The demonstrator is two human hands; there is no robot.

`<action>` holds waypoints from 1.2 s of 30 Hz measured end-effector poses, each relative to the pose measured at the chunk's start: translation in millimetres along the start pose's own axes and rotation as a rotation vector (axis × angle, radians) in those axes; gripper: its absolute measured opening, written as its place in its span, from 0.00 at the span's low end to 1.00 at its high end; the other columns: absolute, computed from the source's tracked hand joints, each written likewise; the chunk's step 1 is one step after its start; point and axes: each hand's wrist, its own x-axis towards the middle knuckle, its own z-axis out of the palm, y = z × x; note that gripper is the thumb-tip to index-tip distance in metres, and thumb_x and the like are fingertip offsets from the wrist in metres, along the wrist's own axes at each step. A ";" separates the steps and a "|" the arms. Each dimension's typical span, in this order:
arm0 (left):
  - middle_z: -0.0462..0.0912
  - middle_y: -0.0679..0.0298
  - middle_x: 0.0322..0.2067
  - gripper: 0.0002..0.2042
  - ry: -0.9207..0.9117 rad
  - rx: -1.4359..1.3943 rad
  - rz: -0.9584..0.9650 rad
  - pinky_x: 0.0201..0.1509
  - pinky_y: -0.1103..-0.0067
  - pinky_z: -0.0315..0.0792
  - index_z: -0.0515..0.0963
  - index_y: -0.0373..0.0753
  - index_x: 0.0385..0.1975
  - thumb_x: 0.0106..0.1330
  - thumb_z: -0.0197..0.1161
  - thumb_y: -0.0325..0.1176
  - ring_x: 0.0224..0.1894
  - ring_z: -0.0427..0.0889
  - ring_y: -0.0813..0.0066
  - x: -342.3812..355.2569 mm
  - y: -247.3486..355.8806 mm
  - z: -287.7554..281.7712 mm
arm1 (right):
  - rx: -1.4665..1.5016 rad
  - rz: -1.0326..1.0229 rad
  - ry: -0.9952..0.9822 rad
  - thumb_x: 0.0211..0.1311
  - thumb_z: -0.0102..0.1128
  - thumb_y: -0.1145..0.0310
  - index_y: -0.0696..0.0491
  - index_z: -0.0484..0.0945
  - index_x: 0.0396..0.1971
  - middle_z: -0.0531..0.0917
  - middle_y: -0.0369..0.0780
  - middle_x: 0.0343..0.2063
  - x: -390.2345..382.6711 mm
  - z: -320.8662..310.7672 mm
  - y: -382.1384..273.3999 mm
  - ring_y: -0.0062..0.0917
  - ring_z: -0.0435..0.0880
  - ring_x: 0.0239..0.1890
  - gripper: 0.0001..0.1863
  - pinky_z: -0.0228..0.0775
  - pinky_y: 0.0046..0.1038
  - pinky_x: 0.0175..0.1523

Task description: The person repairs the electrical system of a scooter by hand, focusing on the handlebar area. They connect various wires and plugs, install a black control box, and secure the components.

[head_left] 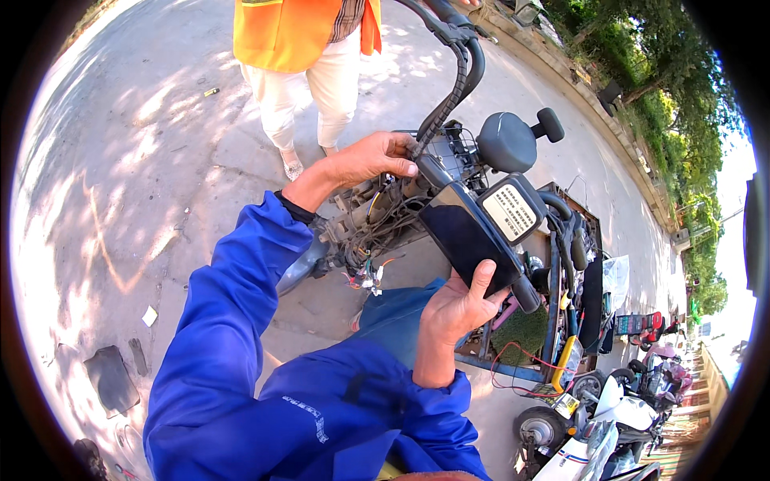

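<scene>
- The panel [459, 228] is between our two hands, upper end beside the handlebar [475, 64], lower end near the left edge of the blue frame [525, 373].
- Its long axis slants from upper left to lower right; the glossy dark face tips upward, toward us.
- Our right hand [453, 311] grasps the lower end: thumb laid over the face, the other fingers mostly hidden behind.
- Our left hand [367, 162] is bent in by the upper end, thumb and fingers close together. We cannot tell whether they pinch the panel, the handlebar's cable or both.
- We judge the step in hand to be steadying or positioning the panel at the front of the vehicle. Whichever way it is shifted, the move calls for support at both ends, the slant kept under control and the wires spared any pull.
- Bare wires [377, 232] crowd left of the panel, with loose connectors [369, 282] hanging below them.
- A labelled box [510, 212] stands just right of it, a round housing [507, 143] above.
- Farther out, a yellow meter [567, 365] is at the blue frame's near right corner; a person in an orange vest [285, 36] stands beyond the wires.
</scene>
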 end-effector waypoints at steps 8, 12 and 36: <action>0.86 0.62 0.35 0.12 0.190 -0.108 0.067 0.44 0.78 0.76 0.77 0.35 0.42 0.64 0.73 0.30 0.37 0.83 0.76 2.3 -13.7 15.4 | -0.066 -0.010 -0.130 0.69 0.69 0.71 0.57 0.62 0.69 0.74 0.45 0.63 17.8 -4.4 7.8 0.34 0.77 0.63 0.33 0.73 0.39 0.68; 0.85 0.61 0.33 0.14 0.297 -0.056 0.092 0.40 0.79 0.76 0.76 0.35 0.39 0.62 0.75 0.30 0.36 0.83 0.77 1.0 -14.8 20.8 | -0.071 0.058 -0.222 0.67 0.70 0.73 0.56 0.64 0.68 0.75 0.44 0.61 32.3 2.6 6.5 0.32 0.78 0.62 0.33 0.77 0.38 0.65; 0.79 0.54 0.50 0.25 0.503 0.336 0.108 0.53 0.72 0.78 0.71 0.31 0.59 0.65 0.70 0.31 0.47 0.82 0.68 -53.4 -2.6 58.8 | -0.422 0.376 -0.517 0.69 0.70 0.60 0.59 0.68 0.64 0.81 0.44 0.54 67.9 8.5 -15.4 0.33 0.86 0.48 0.31 0.87 0.35 0.45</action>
